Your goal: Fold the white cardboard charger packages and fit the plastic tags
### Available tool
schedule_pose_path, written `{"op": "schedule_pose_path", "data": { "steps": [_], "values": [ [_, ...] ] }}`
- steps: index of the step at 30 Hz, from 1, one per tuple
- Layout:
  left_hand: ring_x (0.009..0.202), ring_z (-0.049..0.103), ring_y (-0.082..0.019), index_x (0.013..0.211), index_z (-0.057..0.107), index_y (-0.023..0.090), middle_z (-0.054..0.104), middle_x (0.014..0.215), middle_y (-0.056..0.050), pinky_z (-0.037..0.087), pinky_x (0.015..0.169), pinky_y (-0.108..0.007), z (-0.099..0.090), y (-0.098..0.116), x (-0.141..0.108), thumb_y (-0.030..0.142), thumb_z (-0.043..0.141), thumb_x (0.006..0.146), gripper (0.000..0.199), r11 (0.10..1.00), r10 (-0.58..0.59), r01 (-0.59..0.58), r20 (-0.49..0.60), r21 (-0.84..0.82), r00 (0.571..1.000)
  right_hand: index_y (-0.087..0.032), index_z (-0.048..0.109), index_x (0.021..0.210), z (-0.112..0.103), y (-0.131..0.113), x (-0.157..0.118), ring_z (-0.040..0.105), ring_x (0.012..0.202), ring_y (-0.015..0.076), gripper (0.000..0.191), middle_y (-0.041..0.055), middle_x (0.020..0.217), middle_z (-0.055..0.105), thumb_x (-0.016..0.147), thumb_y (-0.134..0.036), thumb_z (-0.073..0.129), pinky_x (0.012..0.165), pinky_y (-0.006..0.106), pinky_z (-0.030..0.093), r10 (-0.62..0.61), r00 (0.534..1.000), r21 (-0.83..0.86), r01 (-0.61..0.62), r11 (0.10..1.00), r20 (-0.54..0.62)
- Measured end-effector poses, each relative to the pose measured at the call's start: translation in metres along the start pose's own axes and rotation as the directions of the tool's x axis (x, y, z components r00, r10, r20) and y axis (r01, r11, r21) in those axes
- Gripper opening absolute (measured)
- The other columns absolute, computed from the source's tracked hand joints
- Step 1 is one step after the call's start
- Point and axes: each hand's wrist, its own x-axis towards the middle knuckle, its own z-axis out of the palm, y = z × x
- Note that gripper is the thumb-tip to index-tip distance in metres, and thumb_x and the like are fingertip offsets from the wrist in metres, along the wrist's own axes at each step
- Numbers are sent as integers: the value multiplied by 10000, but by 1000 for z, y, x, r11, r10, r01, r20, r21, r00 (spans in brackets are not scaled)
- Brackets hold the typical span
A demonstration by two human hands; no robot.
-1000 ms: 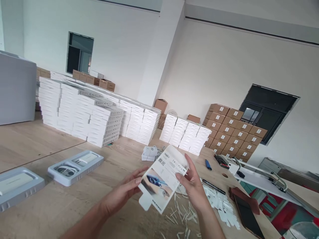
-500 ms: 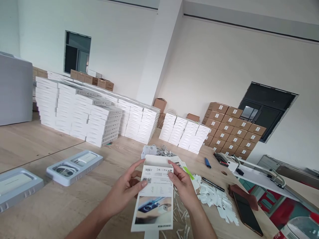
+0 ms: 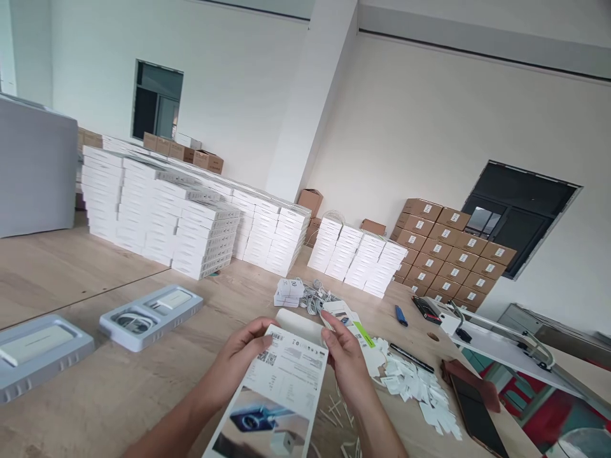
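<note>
A white printed box (image 3: 286, 375), with a barcode, small text and a picture of a phone and charger, tilts toward me at the bottom centre. My left hand (image 3: 243, 356) grips its upper left edge, thumb on the printed face. My right hand (image 3: 346, 350) holds the upper right corner between thumb and fingers. A white flap (image 3: 300, 323) stands out from the box's far end. Behind it lie coiled cables (image 3: 317, 296) and small white boxes (image 3: 288, 291).
Two grey trays (image 3: 179, 315) (image 3: 79, 346) sit left. Stacks of white boxes (image 3: 186, 235) line the table's back. At right are paper slips (image 3: 410, 378), a black pen (image 3: 411, 357), a blue tool (image 3: 400, 315), a phone (image 3: 477, 413) and brown cartons (image 3: 449, 251).
The box has come closer and tilted, its near end swinging down and left. My left thumb has moved up near the barcode. The view has shifted slightly left.
</note>
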Motion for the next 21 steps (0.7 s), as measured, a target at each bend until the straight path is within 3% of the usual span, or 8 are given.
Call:
{"op": "schedule_pose_path", "data": {
  "steps": [4,8,11,17,21],
  "values": [
    [574,545,-130,953,682,191,623,661,22,410,544,-217,2,-1,-3,300,675,789,196,998,-50,55,112,-41,992,-222,754,1019,-4,0,1,611,779,219,386,37,823,697,687,-416,791,690,314,467,-4,998,-105,11,994,68],
    [561,547,-131,952,705,187,631,637,21,397,533,-217,3,-5,0,300,702,749,232,995,-69,72,54,-66,996,-244,787,828,-3,4,2,550,758,177,150,22,811,605,716,-338,754,675,286,425,-192,981,-252,196,948,40],
    [553,536,-130,928,719,187,623,624,25,393,534,-217,2,-8,3,303,713,728,231,996,-69,71,31,-55,997,-234,783,799,-3,6,2,524,738,163,147,24,819,577,727,-357,747,642,274,402,-211,975,-260,222,940,70],
    [667,557,-150,985,724,193,657,760,-1,422,609,-226,0,-13,2,284,671,782,229,994,-27,13,120,112,992,-161,673,624,-6,10,2,429,538,104,329,-31,555,536,670,-460,801,535,231,324,58,993,-49,-53,997,105],
    [729,567,-165,1015,711,203,663,830,-14,437,647,-235,2,-8,-1,290,647,813,230,986,-10,-16,154,168,988,-174,699,747,-3,10,0,515,561,121,333,-19,627,629,601,-431,854,546,227,363,186,974,44,-193,980,126]
  ]
}}
